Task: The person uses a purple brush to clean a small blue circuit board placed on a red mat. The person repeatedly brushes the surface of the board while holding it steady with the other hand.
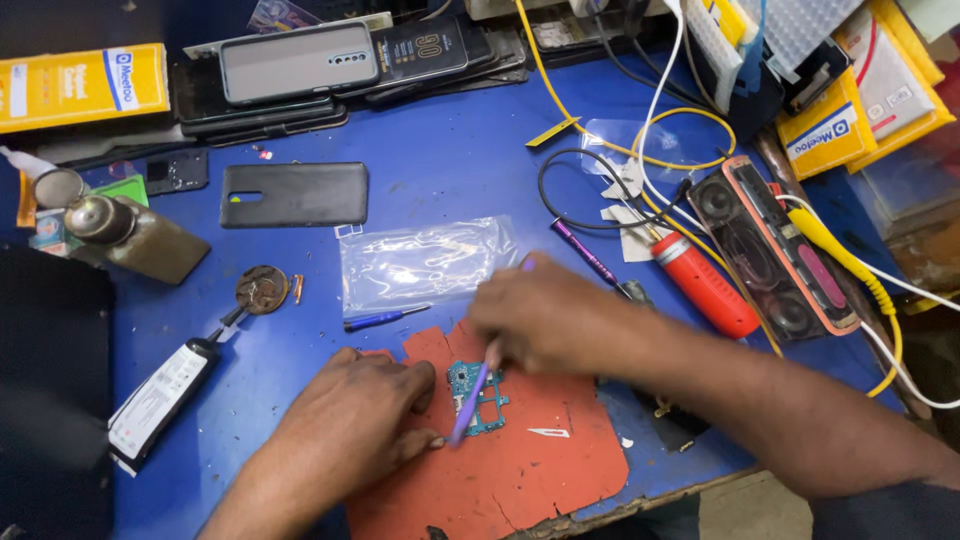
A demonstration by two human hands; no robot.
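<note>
A small blue-green circuit board [486, 397] lies on a worn red mat [520, 470] near the table's front edge. My left hand [365, 415] rests on the mat and presses the board's left edge with its fingertips. My right hand [545, 315] holds a purple brush-like tool [470, 400], blurred by motion, whose tip touches the board. A small white blade-shaped piece [548, 432] lies on the mat to the right of the board.
On the blue table [450, 170] lie a clear plastic bag [425, 262], a blue screwdriver [385, 318], a black phone back cover [293, 194], a red-handled tool [705, 285], a speaker [775, 250] and yellow cables. Stacked phones [300, 65] and yellow boxes stand at the back.
</note>
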